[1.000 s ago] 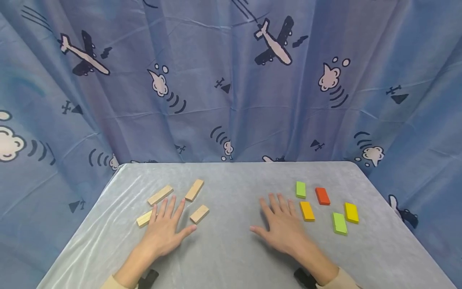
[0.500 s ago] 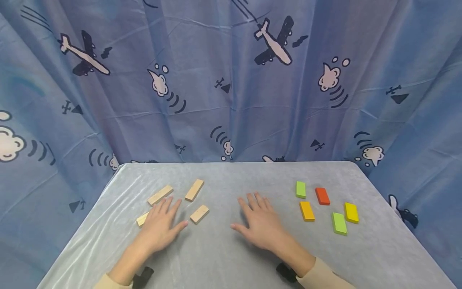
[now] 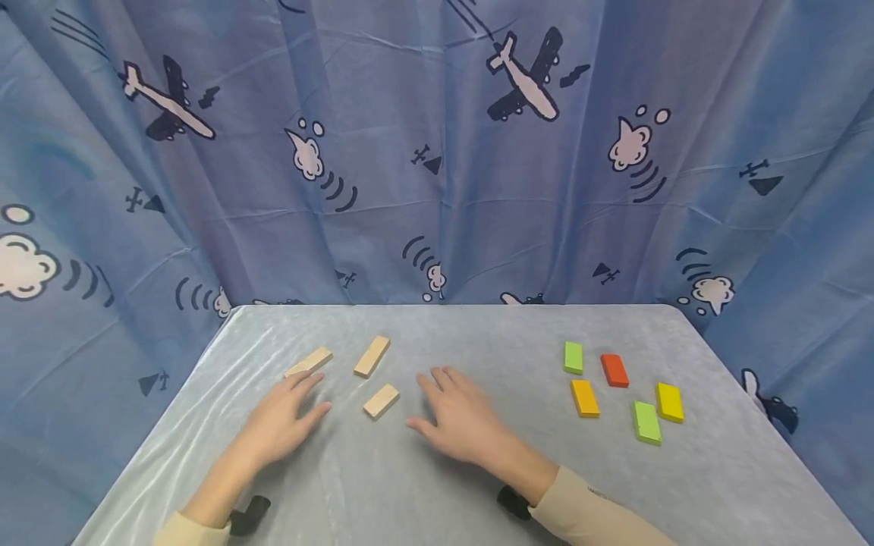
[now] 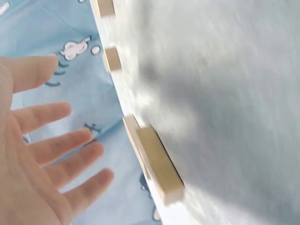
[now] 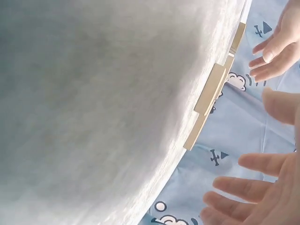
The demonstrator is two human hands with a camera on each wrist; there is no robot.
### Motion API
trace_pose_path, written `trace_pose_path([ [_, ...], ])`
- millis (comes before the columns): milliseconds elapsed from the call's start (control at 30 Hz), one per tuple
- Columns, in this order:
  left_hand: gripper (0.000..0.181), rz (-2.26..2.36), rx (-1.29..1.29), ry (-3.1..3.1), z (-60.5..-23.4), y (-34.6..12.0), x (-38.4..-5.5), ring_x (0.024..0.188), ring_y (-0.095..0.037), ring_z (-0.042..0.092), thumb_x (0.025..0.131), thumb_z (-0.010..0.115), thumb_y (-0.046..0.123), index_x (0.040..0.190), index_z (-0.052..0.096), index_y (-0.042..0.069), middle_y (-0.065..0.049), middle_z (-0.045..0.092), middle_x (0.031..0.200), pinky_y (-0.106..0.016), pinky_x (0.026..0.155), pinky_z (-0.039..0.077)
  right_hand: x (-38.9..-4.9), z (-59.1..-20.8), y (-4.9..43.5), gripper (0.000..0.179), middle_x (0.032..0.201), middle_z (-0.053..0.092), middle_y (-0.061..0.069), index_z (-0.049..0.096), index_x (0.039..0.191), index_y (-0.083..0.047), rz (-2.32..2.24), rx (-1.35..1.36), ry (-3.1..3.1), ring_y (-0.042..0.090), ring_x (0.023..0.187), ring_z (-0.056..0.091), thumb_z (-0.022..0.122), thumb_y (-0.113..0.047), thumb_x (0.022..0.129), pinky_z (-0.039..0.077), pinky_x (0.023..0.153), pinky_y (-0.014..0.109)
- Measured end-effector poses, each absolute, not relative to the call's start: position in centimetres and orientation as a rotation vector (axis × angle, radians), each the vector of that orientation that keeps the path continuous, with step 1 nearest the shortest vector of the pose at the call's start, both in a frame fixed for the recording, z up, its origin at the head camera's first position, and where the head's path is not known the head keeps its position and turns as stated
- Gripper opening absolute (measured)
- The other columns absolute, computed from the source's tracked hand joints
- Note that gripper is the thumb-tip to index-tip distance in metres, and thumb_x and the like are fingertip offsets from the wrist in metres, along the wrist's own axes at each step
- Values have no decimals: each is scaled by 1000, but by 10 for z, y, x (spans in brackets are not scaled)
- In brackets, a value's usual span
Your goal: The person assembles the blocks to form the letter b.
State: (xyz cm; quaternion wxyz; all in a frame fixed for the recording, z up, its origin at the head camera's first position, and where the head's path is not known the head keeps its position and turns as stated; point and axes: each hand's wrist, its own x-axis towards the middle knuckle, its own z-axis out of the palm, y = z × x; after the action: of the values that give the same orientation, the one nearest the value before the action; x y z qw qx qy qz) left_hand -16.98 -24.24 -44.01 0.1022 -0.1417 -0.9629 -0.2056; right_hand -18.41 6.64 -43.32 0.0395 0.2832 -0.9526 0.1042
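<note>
My left hand (image 3: 278, 422) hovers by the plain wooden blocks on the left, fingers extended and holding nothing. One long block (image 3: 310, 361) shows just beyond its fingertips, and another block (image 4: 161, 164) appears close in the left wrist view. The head view has that nearer one hidden behind the hand. Between the hands lies a short wooden block (image 3: 381, 401), with a longer wooden block (image 3: 372, 356) behind it. To the right of these, my right hand (image 3: 460, 417) is held over the table, its fingers loosely spread and nothing in them.
On the table's right side lie a green block (image 3: 573, 357), a red block (image 3: 614, 370), an orange block (image 3: 585, 398), a yellow block (image 3: 670, 402) and a second green block (image 3: 646, 422). A blue patterned curtain (image 3: 382, 152) hangs behind the grey cloth-covered table (image 3: 498, 341).
My right hand has moved left, away from the coloured blocks toward the wooden ones. The left hand has shifted left and now covers one wooden block. All the blocks lie where they were.
</note>
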Motion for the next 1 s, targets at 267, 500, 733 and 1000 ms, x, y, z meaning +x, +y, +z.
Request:
trace_pose_path([
  [267, 43, -648, -380, -2841, -439, -265, -173, 117, -42, 59, 96, 70, 24, 131, 63, 0, -19, 63, 126, -60, 96, 47, -189, -431, 48, 72, 145, 54, 17, 50, 149, -7, 354, 915, -2942, 34, 134, 50, 61, -55, 97, 40, 111, 47],
  [500, 42, -690, -424, -2863, -440, -282, -174, 117, -42, 60, 98, 68, 23, 133, 62, 1, -18, 63, 124, -59, 99, 45, -202, -432, 29, 64, 136, 60, 13, 56, 143, -8, 467, 931, -2953, 29, 126, 56, 66, -51, 95, 47, 104, 44],
  [733, 45, -733, -463, -2868, -448, -292, -176, 103, -35, 63, 95, 71, 21, 133, 61, -2, -18, 65, 119, -56, 92, 49, -213, -442, 17, 64, 129, 63, 9, 60, 139, -8, 494, 929, -2985, 24, 118, 59, 71, -50, 92, 49, 98, 38],
  [1000, 46, -810, -455, -2885, -453, -299, -180, 89, -25, 62, 88, 79, 16, 126, 63, -4, -13, 67, 103, -46, 79, 51, -221, -449, 6, 62, 111, 63, 2, 64, 132, -6, 528, 932, -3052, 15, 99, 56, 76, -48, 88, 49, 83, 31],
])
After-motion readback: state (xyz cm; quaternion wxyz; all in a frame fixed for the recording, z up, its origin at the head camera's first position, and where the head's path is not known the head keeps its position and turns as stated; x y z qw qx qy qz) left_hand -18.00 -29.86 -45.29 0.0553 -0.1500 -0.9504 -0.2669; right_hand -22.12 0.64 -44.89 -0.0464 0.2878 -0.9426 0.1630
